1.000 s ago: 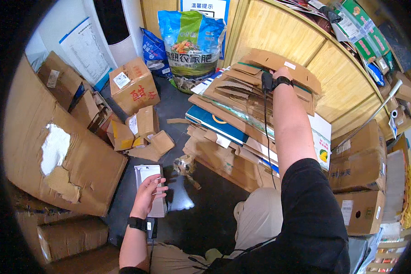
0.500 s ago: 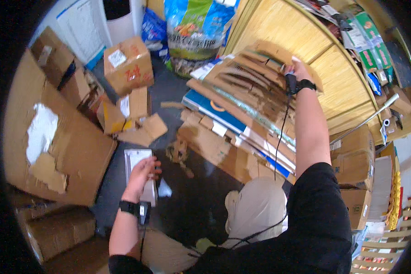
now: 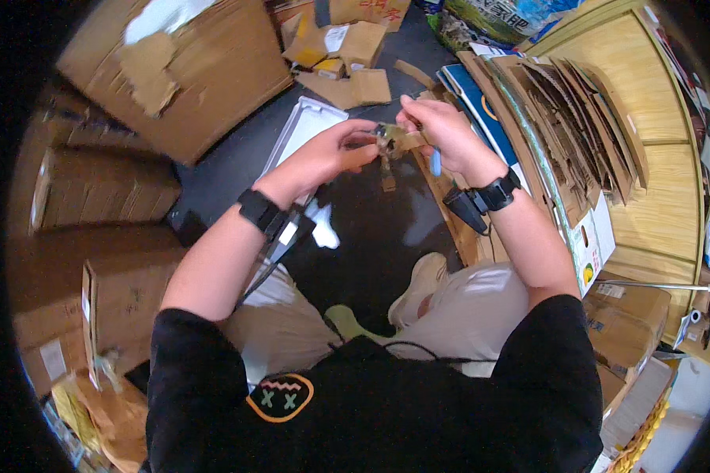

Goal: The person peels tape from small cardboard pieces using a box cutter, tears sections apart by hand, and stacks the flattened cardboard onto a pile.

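A crumpled wad of brown packing tape (image 3: 395, 142) hangs between my two hands above the dark floor, with a strip dangling from it. My left hand (image 3: 345, 148) pinches its left side. On the other side, my right hand (image 3: 443, 135) is closed on a strip of the tape, its thumb upward. A small blue piece (image 3: 435, 162) sticks out below my right fingers; its kind I cannot make out. Under my left arm lies a shallow white tray (image 3: 318, 117). Flattened cardboard sheets (image 3: 564, 130) lean in a stack to the right of my right hand.
A large torn carton (image 3: 205, 87) stands at the left, with more cartons (image 3: 110, 185) behind my left arm. Opened small boxes (image 3: 347, 47) lie ahead. A wooden cabinet (image 3: 670, 102) borders the right. White scraps (image 3: 322, 226) lie on the floor near my shoe (image 3: 420, 288).
My right hand has left the cardboard stack and come to the middle. My left hand has moved from over the white tray. The tape wad, previously on the floor, is now in both hands.
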A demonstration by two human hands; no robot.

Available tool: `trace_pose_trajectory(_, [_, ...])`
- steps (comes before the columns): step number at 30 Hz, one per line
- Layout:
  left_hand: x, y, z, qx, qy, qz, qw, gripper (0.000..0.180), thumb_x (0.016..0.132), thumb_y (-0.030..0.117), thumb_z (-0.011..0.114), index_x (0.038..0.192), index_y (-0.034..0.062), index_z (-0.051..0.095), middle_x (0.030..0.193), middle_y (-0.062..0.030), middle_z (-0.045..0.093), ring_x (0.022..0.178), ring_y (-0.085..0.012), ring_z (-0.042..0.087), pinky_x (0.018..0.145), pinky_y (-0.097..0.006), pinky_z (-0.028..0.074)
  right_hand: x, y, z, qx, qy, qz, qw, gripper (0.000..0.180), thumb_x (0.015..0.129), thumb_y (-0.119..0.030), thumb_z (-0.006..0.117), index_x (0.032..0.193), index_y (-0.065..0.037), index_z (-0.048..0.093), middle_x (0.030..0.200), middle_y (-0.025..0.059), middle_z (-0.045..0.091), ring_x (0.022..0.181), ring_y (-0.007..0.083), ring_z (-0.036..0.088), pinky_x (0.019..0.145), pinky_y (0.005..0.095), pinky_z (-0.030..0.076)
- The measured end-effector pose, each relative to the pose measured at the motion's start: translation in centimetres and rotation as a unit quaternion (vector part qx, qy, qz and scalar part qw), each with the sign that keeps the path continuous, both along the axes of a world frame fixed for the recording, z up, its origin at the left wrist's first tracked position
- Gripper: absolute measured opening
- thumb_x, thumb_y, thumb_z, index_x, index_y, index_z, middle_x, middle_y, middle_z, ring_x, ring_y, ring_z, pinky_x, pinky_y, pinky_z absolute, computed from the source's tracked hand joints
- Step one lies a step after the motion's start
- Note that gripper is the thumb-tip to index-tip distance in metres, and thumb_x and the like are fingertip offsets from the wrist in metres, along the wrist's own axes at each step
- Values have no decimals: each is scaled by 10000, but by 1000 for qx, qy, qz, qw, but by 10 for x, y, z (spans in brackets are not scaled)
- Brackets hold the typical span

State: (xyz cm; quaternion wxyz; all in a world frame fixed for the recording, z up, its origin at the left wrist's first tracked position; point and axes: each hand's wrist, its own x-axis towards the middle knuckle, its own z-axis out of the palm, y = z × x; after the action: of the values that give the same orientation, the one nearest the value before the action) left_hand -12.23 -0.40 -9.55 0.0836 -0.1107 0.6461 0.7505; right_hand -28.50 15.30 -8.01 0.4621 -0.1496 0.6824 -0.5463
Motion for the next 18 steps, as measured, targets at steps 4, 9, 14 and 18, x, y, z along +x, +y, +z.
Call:
trace_pose_trajectory(4, [21,20,1,45,7,-47,998,311,923,241,644,1148,33,589,1066,-84,645,874,-142,632,753,-274,518,51,-1,6,23,139,9,990,434,944,-442,555,847,-23,609,677,-8,520,602,92,506,485,261,389])
trace_pose_trajectory(9, [44,44,23,56,26,1,998,155,917,186,658,960,43,615,807,-14,639,670,-86,592,616,-235,487,83,8,32,-21,97,-33,994,560,946,-557,477,841,-21,601,702,4,522,520,119,472,429,277,358])
trace_pose_trajectory(14, [61,23,48,-68,39,89,993,160,940,198,626,945,38,620,775,6,611,662,-68,548,610,-216,450,58,31,32,8,230,-118,966,581,922,-598,494,867,-31,609,654,-17,510,479,84,392,430,241,305])
trace_pose_trajectory(18, [74,-4,51,11,53,182,982,157,961,184,588,1025,41,601,816,4,594,683,-80,526,641,-212,448,21,37,-32,57,218,-129,966,466,875,-413,648,911,50,671,770,120,670,649,190,611,610,347,483])
